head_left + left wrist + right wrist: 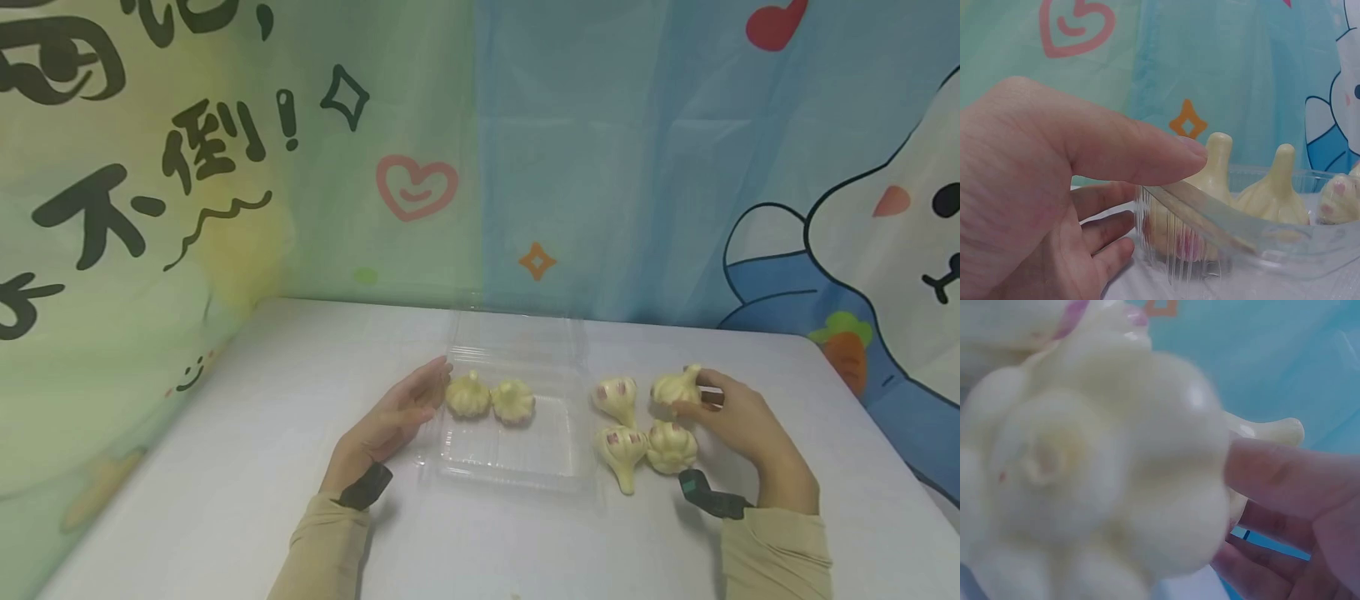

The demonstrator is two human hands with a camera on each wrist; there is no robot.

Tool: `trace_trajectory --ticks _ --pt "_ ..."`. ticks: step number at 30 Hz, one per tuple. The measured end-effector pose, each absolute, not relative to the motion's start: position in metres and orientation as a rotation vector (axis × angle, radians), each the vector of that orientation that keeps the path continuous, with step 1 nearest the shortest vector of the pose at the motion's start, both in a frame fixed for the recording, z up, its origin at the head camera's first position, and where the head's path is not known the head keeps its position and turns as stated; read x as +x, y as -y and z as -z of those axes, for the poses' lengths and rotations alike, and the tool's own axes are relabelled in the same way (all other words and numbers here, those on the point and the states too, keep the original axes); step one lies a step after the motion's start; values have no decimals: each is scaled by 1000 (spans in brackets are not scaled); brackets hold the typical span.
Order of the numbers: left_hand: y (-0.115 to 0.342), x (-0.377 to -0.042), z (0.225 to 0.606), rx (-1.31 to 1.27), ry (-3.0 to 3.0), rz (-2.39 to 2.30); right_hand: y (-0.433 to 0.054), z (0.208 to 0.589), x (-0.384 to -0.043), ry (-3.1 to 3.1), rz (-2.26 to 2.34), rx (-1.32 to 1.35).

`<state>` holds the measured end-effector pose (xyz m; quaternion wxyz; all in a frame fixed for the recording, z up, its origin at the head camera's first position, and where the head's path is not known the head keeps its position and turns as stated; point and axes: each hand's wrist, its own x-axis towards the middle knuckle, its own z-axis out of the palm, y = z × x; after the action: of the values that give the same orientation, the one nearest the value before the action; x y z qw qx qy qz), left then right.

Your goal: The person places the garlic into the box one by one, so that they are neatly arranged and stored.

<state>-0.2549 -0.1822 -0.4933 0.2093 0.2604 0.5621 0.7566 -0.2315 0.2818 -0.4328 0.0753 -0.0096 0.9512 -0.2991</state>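
Sleeves point(776, 550) reach in: right hand point(738, 414) pinches 1 bulb point(672, 389) near 3 others point(671, 448); left hand point(396, 414) rests loosely against the box point(517, 454) holding 2 more point(513, 402). Packing, apparently; next calls for carrying it over.

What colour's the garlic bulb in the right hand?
The garlic bulb is a pale, creamy yellow; the head view shows it best.
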Motion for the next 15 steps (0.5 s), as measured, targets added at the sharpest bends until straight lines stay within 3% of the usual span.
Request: trace_trajectory --ticks 15 --pt "183 -256 494 722 -1553 -2108 -257 402 -229 -2932 910 -152"
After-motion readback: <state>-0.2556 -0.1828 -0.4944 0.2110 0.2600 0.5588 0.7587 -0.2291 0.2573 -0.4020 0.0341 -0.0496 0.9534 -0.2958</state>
